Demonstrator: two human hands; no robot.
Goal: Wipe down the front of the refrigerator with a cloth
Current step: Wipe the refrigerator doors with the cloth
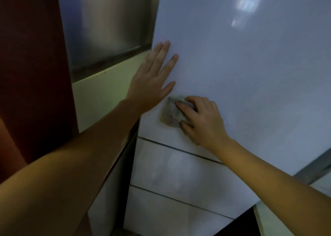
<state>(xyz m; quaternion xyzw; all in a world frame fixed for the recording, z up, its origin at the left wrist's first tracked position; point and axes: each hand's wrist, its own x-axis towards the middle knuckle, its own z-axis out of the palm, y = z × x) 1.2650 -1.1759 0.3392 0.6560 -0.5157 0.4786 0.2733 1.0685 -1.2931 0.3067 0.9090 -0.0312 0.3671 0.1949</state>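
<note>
The white glossy refrigerator door [241, 74] fills the right and middle of the head view. My left hand [152, 81] lies flat with straight fingers against the door's left edge. Just below it, my right hand [200, 117] presses a small crumpled grey cloth [170, 113] against the lower left part of the door, fingers and thumb curled over the cloth. Part of the cloth is hidden under my palm.
Two white drawer fronts [175, 173] sit below the door, split by dark seams. A steel panel [107, 24] and a pale wall [100, 95] stand left of the refrigerator. A dark red-brown surface [32, 65] fills the far left.
</note>
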